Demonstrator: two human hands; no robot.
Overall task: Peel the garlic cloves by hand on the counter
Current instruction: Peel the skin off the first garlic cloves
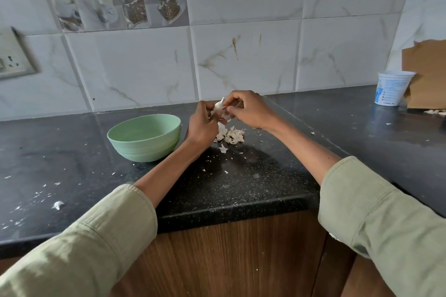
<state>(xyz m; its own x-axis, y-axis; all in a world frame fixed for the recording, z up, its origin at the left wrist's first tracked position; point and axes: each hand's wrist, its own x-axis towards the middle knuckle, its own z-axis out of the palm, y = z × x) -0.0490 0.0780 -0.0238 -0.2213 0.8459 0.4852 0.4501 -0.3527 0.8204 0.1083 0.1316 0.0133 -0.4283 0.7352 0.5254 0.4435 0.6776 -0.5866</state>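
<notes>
Both hands are raised above the black counter [241, 183] near the back wall. My left hand [201, 125] grips a white garlic clove [219, 108] with papery skin hanging from it. My right hand [248, 111] pinches the skin of the same clove from the right side. Directly below the hands lies a small pile of white garlic peels [230, 136], with one loose peel [223, 149] a little nearer to me.
A pale green bowl [144, 137] stands left of the hands; I cannot see anything in it. A white plastic cup [391, 88] and torn brown cardboard [427, 75] sit at the far right, with more peels [436, 111] beside them. Peel flakes dot the counter. A wall socket [12, 60] is at left.
</notes>
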